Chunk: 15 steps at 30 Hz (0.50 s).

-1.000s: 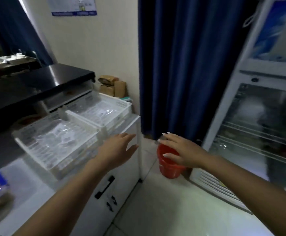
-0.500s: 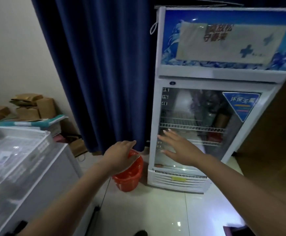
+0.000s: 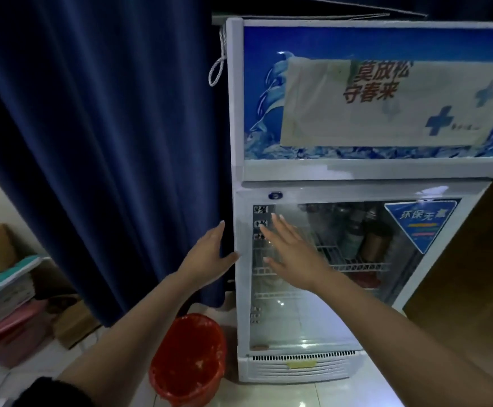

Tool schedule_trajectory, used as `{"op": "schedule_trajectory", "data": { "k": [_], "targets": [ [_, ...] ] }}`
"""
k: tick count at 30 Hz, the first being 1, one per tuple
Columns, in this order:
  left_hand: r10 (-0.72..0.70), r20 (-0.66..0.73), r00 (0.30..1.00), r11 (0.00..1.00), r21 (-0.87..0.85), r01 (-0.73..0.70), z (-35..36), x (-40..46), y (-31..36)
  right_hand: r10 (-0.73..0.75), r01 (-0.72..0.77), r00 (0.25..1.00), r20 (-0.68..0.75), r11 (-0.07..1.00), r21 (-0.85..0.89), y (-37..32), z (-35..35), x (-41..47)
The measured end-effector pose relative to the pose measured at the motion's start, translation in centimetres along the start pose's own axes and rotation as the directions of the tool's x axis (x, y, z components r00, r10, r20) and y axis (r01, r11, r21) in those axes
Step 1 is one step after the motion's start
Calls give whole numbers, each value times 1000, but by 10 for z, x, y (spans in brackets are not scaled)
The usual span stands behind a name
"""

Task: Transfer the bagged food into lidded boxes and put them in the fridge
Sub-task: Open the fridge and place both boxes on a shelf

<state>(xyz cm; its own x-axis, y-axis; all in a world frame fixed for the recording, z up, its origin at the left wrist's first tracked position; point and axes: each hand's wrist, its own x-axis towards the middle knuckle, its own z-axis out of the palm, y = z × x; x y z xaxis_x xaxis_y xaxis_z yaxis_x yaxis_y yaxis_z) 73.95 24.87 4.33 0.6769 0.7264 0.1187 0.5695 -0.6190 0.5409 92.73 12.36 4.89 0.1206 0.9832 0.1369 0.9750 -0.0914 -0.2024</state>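
Fingers of both hands are straight and loosely spread, holding nothing. The left hand [image 3: 210, 254] reaches to the left edge of the tall white glass-door fridge [image 3: 327, 189], its thumb at the door's white side frame and its fingertips pointing up beside the dark blue curtain [image 3: 98, 136]. The right hand [image 3: 292, 254] is stretched out flat in front of the glass door [image 3: 312, 312], fingers pointing up and to the left; whether the palm touches the glass cannot be told.

That fridge stands upright on the pale tiled floor [image 3: 298, 398], long axis vertical, its front facing the camera and its door closed. A blue ice-patterned header panel [image 3: 265, 83] with a pale paper sign [image 3: 386, 104] tops it. Behind the glass are white wire shelves [image 3: 348, 265] with bottles and jars [image 3: 365, 233] on the upper one, blurred. A blue triangular sticker [image 3: 421, 221] sits at the door's upper right corner.

Just left of the fridge's base stands a round red plastic waste bin [image 3: 189, 356]. Further left, by the wall, lie stacked books and cardboard boxes [image 3: 1, 277].
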Motion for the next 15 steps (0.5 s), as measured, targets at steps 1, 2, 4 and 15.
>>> {"op": "schedule_trajectory", "data": {
  "k": [1, 2, 4, 15],
  "targets": [
    [-1, 1, 1000, 1000, -27, 1, 2, 16, -3, -8, 8, 1000, -2, 1000, -21, 4, 1, 9],
    [-4, 5, 1000, 998, -56, 4, 3, 31, -5, -16, 16, 1000, -2, 999, -33, 7, 3, 16],
    [-2, 19, 1000, 990, -140, 4, 7, 56, -9, -35, 35, 999, -2, 999, -36, 12, 5, 26],
    [-85, -48, 995, 965, -253, 70, 15, 104, -7, -53, 46, 998, -36, 986, -159, 25, 19, 33]
  ]
}}
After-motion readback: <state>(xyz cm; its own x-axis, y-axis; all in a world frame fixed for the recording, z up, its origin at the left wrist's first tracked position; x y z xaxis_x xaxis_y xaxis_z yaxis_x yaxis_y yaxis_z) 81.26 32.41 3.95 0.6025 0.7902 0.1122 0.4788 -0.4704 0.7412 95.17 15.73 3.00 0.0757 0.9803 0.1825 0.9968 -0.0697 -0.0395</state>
